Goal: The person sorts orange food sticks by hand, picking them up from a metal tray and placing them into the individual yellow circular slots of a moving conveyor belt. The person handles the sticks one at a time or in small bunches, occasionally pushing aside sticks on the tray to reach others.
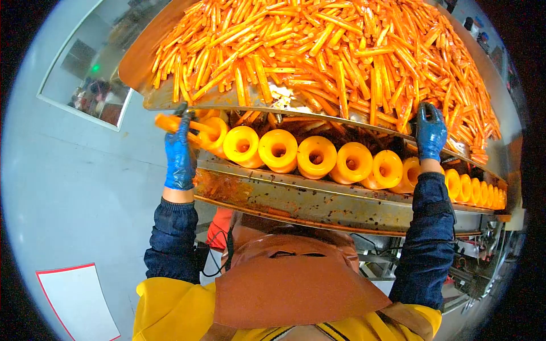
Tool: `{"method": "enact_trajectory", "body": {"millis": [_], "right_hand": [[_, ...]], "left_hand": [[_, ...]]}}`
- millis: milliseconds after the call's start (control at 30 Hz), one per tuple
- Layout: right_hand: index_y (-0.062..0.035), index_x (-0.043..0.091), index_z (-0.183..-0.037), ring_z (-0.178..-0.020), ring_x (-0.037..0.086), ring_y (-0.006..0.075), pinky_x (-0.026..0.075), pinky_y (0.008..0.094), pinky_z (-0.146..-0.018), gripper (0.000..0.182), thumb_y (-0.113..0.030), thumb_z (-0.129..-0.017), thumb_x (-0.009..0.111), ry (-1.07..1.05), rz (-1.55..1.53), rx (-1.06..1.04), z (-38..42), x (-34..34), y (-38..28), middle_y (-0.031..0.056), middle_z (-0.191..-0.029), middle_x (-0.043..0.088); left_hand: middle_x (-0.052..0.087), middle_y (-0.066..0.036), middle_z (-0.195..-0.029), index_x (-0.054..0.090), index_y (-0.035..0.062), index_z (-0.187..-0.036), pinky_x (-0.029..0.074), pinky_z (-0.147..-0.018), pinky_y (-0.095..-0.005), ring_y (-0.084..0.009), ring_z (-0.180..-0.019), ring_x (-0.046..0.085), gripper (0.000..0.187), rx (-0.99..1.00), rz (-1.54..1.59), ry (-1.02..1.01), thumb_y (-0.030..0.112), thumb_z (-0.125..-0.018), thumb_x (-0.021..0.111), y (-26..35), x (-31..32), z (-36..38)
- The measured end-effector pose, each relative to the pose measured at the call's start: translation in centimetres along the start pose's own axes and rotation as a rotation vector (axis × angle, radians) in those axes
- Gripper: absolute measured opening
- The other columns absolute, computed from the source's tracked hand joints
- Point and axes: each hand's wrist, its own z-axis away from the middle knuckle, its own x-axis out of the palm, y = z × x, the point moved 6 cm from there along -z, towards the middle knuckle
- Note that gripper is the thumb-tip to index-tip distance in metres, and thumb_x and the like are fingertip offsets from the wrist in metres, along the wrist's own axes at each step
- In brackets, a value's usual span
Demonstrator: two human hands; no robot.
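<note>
My left hand (pixel 181 150), in a blue glove, is closed round a few orange sticks (pixel 169 123) at the left end of a row of yellow funnel-shaped cups (pixel 278 150). The sticks lie beside and over the leftmost cup (pixel 211 133). On the right, my right hand (pixel 430 132), also gloved in blue, rests at the metal edge of the tray, against the heap of orange sticks (pixel 341 51). Its fingers are bent, and whether they hold a stick is hidden.
The curved metal tray (pixel 136 68) bears the heap above the cups. Below the cups runs a stained metal ledge (pixel 307 200). A window (pixel 85 62) and a red-edged white panel (pixel 77 301) are at the left. Machine parts show at lower right.
</note>
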Motion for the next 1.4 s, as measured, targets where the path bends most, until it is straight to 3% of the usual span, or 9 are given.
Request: {"method": "enact_trajectory", "body": {"millis": [167, 467, 600, 767, 867, 1033, 1200, 1333, 1400], "right_hand": [[-0.0124, 0.067, -0.099, -0.088, 0.062, 0.0313, 0.049, 0.0389, -0.076, 0.032, -0.039, -0.085, 0.056, 0.000, -0.005, 0.028, 0.3, -0.7, -0.8, 0.0118, -0.100, 0.064], [-0.0121, 0.067, -0.098, -0.085, 0.063, 0.0306, 0.049, 0.0388, -0.075, 0.031, -0.038, -0.085, 0.055, 0.008, 0.005, -0.013, 0.3, -0.7, -0.9, 0.0117, -0.098, 0.064], [-0.0121, 0.067, -0.097, -0.086, 0.063, 0.0302, 0.049, 0.0385, -0.075, 0.031, -0.038, -0.086, 0.055, 0.037, -0.010, -0.016, 0.4, -1.0, -1.2, 0.0116, -0.098, 0.065], [-0.0119, 0.068, -0.097, -0.089, 0.062, 0.0299, 0.049, 0.0383, -0.078, 0.031, -0.037, -0.085, 0.055, 0.021, 0.015, 0.009, 0.1, -0.5, -0.7, 0.0105, -0.102, 0.064], [-0.0088, 0.068, -0.099, -0.092, 0.061, 0.0299, 0.047, 0.0353, -0.081, 0.030, -0.034, -0.084, 0.060, -0.028, -0.034, 0.096, 0.2, -0.8, -0.8, 0.0115, -0.102, 0.065], [-0.0079, 0.067, -0.099, -0.094, 0.061, 0.0298, 0.048, 0.0360, -0.082, 0.030, -0.033, -0.084, 0.060, -0.022, -0.001, 0.052, 0.2, -0.9, -1.2, 0.0128, -0.103, 0.064], [-0.0132, 0.067, -0.097, -0.082, 0.063, 0.0279, 0.050, 0.0375, -0.075, 0.029, -0.037, -0.085, 0.055, 0.004, -0.032, 0.020, 0.2, -0.8, -0.7, 0.0095, -0.096, 0.065], [-0.0091, 0.068, -0.097, -0.082, 0.063, 0.0291, 0.049, 0.0363, -0.076, 0.028, -0.032, -0.084, 0.059, 0.000, -0.050, 0.046, 0.3, -1.3, -1.3, 0.0120, -0.098, 0.065], [-0.0119, 0.068, -0.094, -0.081, 0.063, 0.0276, 0.050, 0.0371, -0.073, 0.028, -0.036, -0.084, 0.056, 0.050, -0.008, -0.009, 0.3, -1.0, -1.2, 0.0092, -0.095, 0.065]], "left_hand": [[0.055, -0.013, -0.118, 0.048, 0.0031, -0.126, 0.044, -0.091, -0.0342, -0.0209, -0.108, 0.054, 0.038, -0.098, -0.102, -0.172, 0.021, -0.093, 0.050, -0.1, 1.9, 1.6], [0.057, -0.010, -0.116, 0.050, 0.0007, -0.124, 0.044, -0.091, -0.0332, -0.0213, -0.105, 0.055, 0.038, 0.054, 0.189, -0.087, 0.010, -0.087, 0.054, -1.3, -0.1, -1.8], [0.059, -0.006, -0.113, 0.055, 0.0008, -0.118, 0.044, -0.090, -0.0303, -0.0163, -0.102, 0.055, 0.032, 0.101, -0.093, 0.023, 0.014, -0.088, 0.056, -0.1, 0.3, -3.5], [0.063, -0.015, -0.105, 0.063, 0.0114, -0.107, 0.049, -0.081, -0.0371, -0.0256, -0.096, 0.061, 0.032, 0.630, -1.196, -0.220, 0.023, -0.078, 0.065, 2.0, 4.7, -9.5], [0.064, -0.016, -0.097, 0.065, 0.0147, -0.097, 0.050, -0.077, -0.0430, -0.0333, -0.090, 0.061, 0.027, 0.594, -1.625, -0.336, 0.026, -0.073, 0.065, 1.7, 6.7, -10.8], [0.062, -0.026, -0.091, 0.063, 0.0001, -0.091, 0.048, -0.076, -0.0468, -0.0399, -0.087, 0.060, 0.044, 0.348, -1.453, -0.450, 0.041, -0.075, 0.062, 2.7, 10.5, -11.0], [0.062, -0.026, -0.096, 0.065, -0.0014, -0.090, 0.048, -0.079, -0.0444, -0.0387, -0.090, 0.061, 0.048, 0.232, -1.546, -0.545, 0.044, -0.072, 0.064, -0.2, 13.8, -10.8], [0.063, -0.026, -0.094, 0.065, -0.0021, -0.091, 0.048, -0.078, -0.0432, -0.0376, -0.089, 0.062, 0.047, 0.143, -1.231, -0.361, 0.041, -0.073, 0.062, -0.9, 12.5, -13.4], [0.063, -0.026, -0.094, 0.064, -0.0019, -0.094, 0.048, -0.078, -0.0435, -0.0381, -0.089, 0.061, 0.051, 0.090, -0.576, -0.384, 0.044, -0.072, 0.065, -1.1, 14.0, -12.6]]}}
